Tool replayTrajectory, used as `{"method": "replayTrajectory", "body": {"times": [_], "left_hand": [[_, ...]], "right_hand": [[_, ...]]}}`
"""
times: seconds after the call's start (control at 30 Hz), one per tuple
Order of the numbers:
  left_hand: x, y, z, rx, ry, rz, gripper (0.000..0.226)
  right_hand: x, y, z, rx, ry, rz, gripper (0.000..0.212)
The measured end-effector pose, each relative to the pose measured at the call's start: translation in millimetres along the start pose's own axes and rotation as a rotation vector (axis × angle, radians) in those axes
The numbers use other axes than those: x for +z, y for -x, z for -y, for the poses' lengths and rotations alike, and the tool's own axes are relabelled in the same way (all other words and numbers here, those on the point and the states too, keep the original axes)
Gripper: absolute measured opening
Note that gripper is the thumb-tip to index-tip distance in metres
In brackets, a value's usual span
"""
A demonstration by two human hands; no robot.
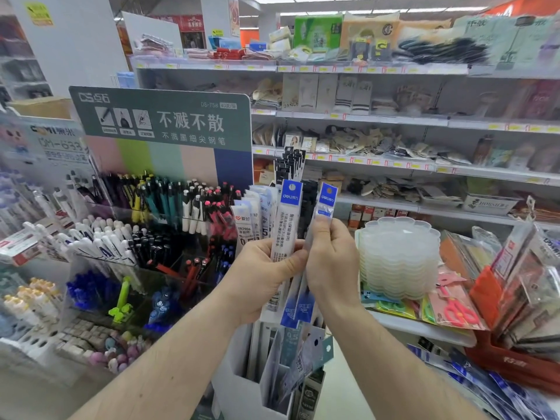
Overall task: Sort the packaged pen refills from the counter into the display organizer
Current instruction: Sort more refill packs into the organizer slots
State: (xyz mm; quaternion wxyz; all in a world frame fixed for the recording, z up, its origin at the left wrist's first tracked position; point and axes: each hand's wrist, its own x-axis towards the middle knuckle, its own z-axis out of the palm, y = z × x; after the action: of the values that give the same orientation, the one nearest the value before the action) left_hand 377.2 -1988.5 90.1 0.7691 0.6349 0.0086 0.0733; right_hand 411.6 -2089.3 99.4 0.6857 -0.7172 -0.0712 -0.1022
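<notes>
Both hands are raised in front of the white display organizer (242,392), which stands low in the middle with refill packs already upright in its slots. The left hand (260,274) grips a fan of packaged pen refills (257,219); its thumb presses across the front pack (288,225), the one with the blue header, probably so that the labels stay readable. The right hand (331,262) pinches a second blue-header pack (326,201) between thumb and fingers, touching the fan on its right side. I think the person compares the two labels to decide which slot each pack belongs to. Left of the organizer stands a pen rack (145,237) with a green sign. More blue packs (485,386) lie on the worktop right of the organizer, not sorted yet.
</notes>
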Motion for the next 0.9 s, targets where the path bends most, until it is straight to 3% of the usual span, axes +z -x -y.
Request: {"method": "replayTrajectory", "body": {"times": [0.2, 0.37, 0.53, 0.9], "left_hand": [[1, 3, 0, 0.014, -0.021, 0.034, 0.030], [0, 1, -8, -0.074, 0.108, -0.085, 0.014], [2, 0, -9, -0.079, 0.122, -0.108, 0.016], [5, 4, -12, -0.083, 0.079, -0.109, 0.016]], "right_hand": [[-21, -7, 8, 0.104, -0.152, 0.214, 0.026], [-79, -54, 22, 0.090, -0.258, -0.022, 0.030], [-95, -74, 7, -0.012, -0.032, -0.060, 0.027], [-44, -81, -76, -0.089, 0.450, 0.229, 0.025]]}}
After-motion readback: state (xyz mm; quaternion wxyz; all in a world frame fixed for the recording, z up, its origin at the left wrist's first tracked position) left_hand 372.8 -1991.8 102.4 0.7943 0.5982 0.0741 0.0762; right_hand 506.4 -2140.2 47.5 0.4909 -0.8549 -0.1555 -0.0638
